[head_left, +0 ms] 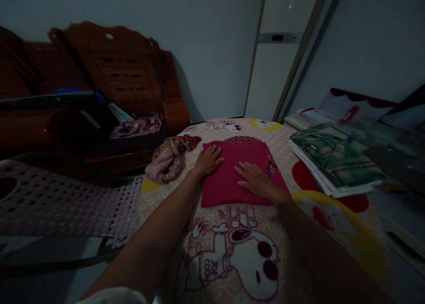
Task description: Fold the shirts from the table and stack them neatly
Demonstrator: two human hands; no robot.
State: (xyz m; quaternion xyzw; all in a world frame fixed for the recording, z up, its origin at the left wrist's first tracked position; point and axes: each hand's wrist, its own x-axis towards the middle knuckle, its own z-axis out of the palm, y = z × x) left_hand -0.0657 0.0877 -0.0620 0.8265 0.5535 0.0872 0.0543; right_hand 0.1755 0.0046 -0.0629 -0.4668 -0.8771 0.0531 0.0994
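A magenta garment [226, 186], folded into a flat rectangle with a small dark print near its right side, lies on a table with a cartoon-patterned cloth [199, 215]. On its upper left edge rests my left hand [208, 160], fingers stretched out and pressed flat. My right hand [254, 180] lies flat on the right half of the garment, its fingers spread. Neither hand grips anything. Left of the garment sits a crumpled pinkish cloth item [168, 160], apart from my left hand.
Folded clothes with a green plaid piece [332, 155] on top are stacked at the table's right. Papers [308, 118] lie behind them. A woven chair [126, 206] stands at the left, with a carved wooden seat [122, 69] beyond. A tall white cabinet-like unit [275, 69] stands at the wall.
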